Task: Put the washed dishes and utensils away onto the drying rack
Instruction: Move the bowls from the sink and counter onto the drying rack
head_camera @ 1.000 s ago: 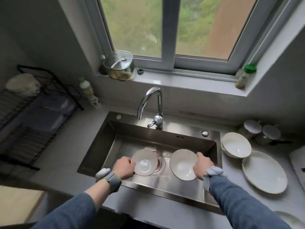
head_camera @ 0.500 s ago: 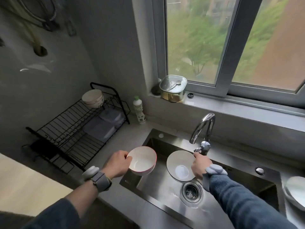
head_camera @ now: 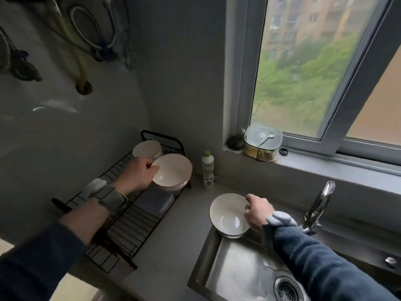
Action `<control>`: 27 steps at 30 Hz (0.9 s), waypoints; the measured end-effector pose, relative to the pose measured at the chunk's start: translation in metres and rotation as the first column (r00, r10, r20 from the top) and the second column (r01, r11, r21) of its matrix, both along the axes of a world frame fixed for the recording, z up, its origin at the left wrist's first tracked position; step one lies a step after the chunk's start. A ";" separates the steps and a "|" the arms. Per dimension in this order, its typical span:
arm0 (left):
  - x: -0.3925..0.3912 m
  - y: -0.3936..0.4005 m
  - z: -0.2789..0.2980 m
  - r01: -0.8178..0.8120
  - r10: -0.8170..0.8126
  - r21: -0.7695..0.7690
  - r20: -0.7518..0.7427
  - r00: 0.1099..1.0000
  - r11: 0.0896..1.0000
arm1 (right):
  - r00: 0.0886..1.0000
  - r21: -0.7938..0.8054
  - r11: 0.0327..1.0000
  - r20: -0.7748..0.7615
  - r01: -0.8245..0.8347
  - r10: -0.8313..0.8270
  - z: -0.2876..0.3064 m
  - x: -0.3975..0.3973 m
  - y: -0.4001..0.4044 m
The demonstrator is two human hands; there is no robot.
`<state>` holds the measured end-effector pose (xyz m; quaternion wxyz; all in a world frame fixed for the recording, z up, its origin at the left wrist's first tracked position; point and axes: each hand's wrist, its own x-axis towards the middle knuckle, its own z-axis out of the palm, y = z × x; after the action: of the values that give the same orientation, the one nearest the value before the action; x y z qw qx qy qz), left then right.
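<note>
Left hand: my left hand [head_camera: 138,175] pinches the near-left rim of the pink-rimmed bowl [head_camera: 172,171], thumb inside, fingers curled under, and carries it mouth up over the far end of the drying rack [head_camera: 130,222].
Right hand: my right hand [head_camera: 258,211] grips the right rim of the dark-rimmed bowl [head_camera: 229,215], fingers closed on the edge, above the far-left corner of the sink [head_camera: 238,270].
Rack: black wire, on the counter left of the sink; a stack of bowls [head_camera: 147,149] already sits at its far end, just beyond my left hand.
Nearby: a soap bottle [head_camera: 207,169] stands on the counter just right of the rack's far end, close to the pink-rimmed bowl.
Step in hand: setting the left bowl down on the rack, I judge.
Doing it well: I'd lower it onto bare wire just near of the stack, keep the rim off the stacked bowls and off the bottle, and let go only once it sits steady; turning it mouth down would let it drain.
Risk: a wet rim held by a pinch may slip if I tilt fast.
Changed since half a second ago: the left bowl has moved from the sink's left edge to over the rack; the right bowl has come left, from the sink's middle near the tap [head_camera: 319,205] to its corner.
</note>
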<state>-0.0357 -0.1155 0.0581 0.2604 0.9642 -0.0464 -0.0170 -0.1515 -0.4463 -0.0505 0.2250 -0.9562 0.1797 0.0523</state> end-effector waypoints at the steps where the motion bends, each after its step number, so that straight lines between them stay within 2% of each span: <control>1: 0.019 0.008 0.005 -0.023 0.023 -0.026 0.002 1.000 0.999 | 1.000 -0.009 1.000 0.021 0.005 -0.005 0.003 0.008 0.008; 6: 0.089 0.041 0.022 -0.111 0.111 -0.015 0.015 0.994 0.994 | 0.998 -0.037 0.999 0.059 0.006 -0.004 0.014 0.029 0.036; 11: 0.141 0.067 0.014 -0.198 0.199 -0.052 0.005 0.980 0.979 | 0.998 -0.052 0.998 0.063 0.018 -0.015 0.019 0.040 0.055; 20: 0.202 0.085 -0.043 -0.242 0.236 -0.042 -0.110 0.966 0.969 | 0.995 0.014 0.998 0.087 -0.053 0.052 0.030 0.037 0.058; 27: 0.196 0.076 -0.050 -0.256 0.242 -0.061 -0.174 0.954 0.965 | 0.995 -0.002 1.000 0.101 -0.026 0.026 0.036 0.038 0.060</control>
<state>0.1605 -0.0398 0.0086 0.3033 0.9460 0.0967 -0.0618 -0.1132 -0.3862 -0.0150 0.2329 -0.9599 0.1559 0.0068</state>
